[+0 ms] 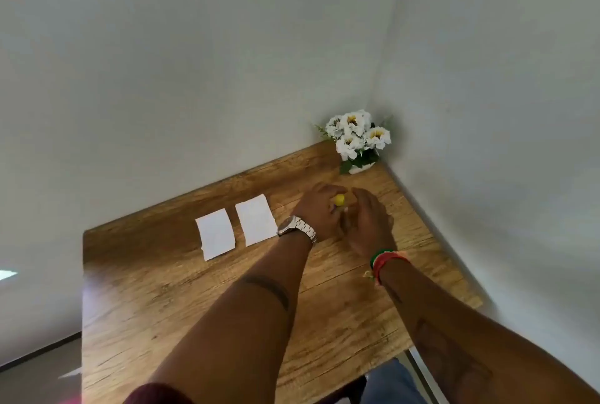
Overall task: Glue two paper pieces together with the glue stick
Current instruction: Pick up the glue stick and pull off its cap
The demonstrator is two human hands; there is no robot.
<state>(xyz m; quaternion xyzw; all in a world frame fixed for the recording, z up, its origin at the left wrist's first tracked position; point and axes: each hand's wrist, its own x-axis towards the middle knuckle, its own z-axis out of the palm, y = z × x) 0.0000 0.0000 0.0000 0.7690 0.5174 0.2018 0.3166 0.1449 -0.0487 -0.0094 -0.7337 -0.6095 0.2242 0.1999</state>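
While both hands crowd the glue, here is how things sit:
Glue stick (339, 199): its yellow end peeks out between the hands, near the flower pot (358, 167).
Left hand (319, 212): fingers curled around the stick.
Right hand (368, 225): fingers bent over it; I cannot tell if they grip.
Papers: left paper (216, 238) and right paper (256, 220) lie flat, side by side, apart.
Tip: hold the tube tight and pull the cap straight off.
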